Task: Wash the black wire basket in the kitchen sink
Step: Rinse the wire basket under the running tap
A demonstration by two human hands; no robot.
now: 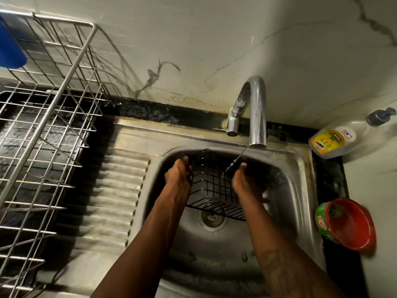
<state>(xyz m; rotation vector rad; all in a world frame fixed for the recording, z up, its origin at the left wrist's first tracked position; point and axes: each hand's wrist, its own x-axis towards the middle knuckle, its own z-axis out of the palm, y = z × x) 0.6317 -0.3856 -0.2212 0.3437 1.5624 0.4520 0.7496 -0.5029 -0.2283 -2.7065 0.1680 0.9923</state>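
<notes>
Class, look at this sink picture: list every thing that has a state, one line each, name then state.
tap, running in a thin stream.
black wire basket, held tilted under the stream, in the sink.
left hand, grips the basket's left side.
right hand, grips its right side.
red tub, open, no lid.
soap bottle, pump cap on.

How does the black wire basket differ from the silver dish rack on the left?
The black wire basket is dark and small; the dish rack is silver and far larger. The basket is held in the sink by the left hand and right hand under the running tap; the rack stands untouched beside it. Both are open wire grids.
</notes>
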